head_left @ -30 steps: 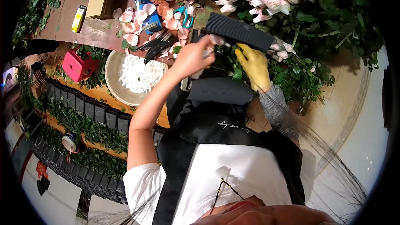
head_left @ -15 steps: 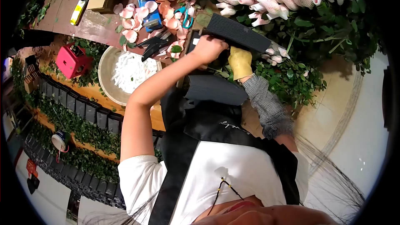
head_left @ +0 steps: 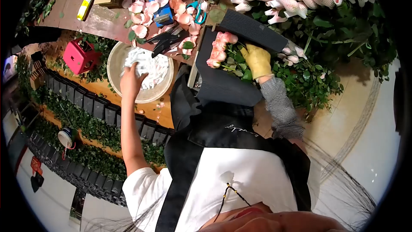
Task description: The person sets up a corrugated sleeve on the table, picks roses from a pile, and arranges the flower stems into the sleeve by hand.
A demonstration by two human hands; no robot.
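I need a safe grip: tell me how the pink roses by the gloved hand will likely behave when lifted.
The pink roses would probably bruise easily, given thin-looking petals. They may snag when lifted, since leaves crowd beside them. Pressed close together, they could rub one another.

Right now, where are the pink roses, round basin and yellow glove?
Pink roses (head_left: pixel 218 56): head view, on a bloom mid-cluster.
Round basin (head_left: pixel 114 69): head view, on its bare inner wall.
Yellow glove (head_left: pixel 258 62): head view, on its back.
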